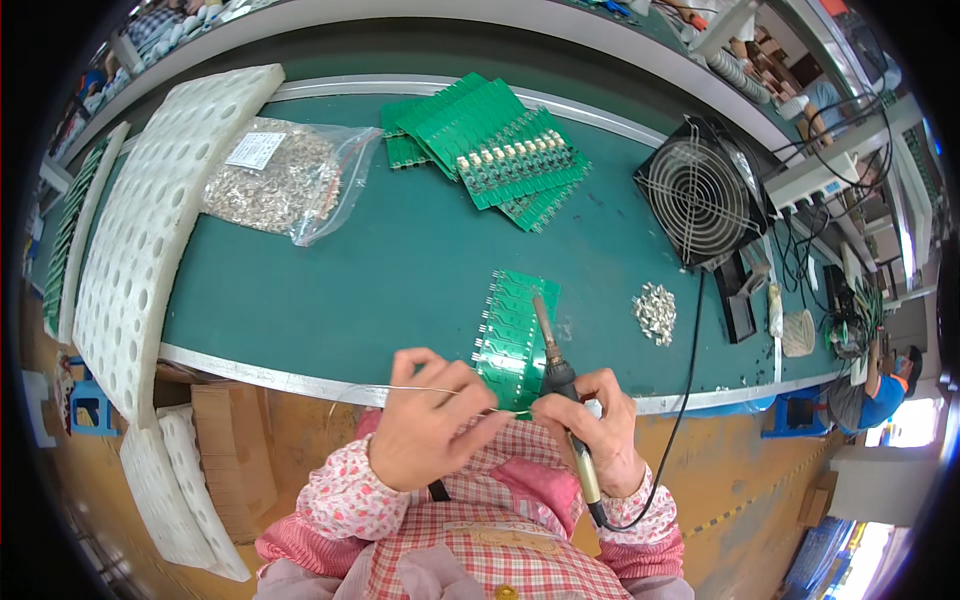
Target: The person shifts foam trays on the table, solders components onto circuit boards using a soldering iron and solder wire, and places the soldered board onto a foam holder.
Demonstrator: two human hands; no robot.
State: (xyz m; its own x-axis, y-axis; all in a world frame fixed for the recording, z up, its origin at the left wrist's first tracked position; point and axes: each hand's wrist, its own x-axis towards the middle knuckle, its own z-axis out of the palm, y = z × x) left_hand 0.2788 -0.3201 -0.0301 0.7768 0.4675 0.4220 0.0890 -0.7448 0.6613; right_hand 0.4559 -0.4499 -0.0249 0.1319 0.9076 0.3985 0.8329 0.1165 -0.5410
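Our left hand (432, 430) pinches thin wire (497, 409); our right hand (608, 432) grips a soldering iron (558, 373) over a green board (508, 320). We cannot read the white label (256, 150) on the bag (285, 190).

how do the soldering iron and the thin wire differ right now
The soldering iron is thick and dark in its middle; the thin wire is slender and pale. The iron is straight, its tip over the green board; the wire curves off leftward. The right hand holds the iron, the left hand the wire. Both are hand-held.
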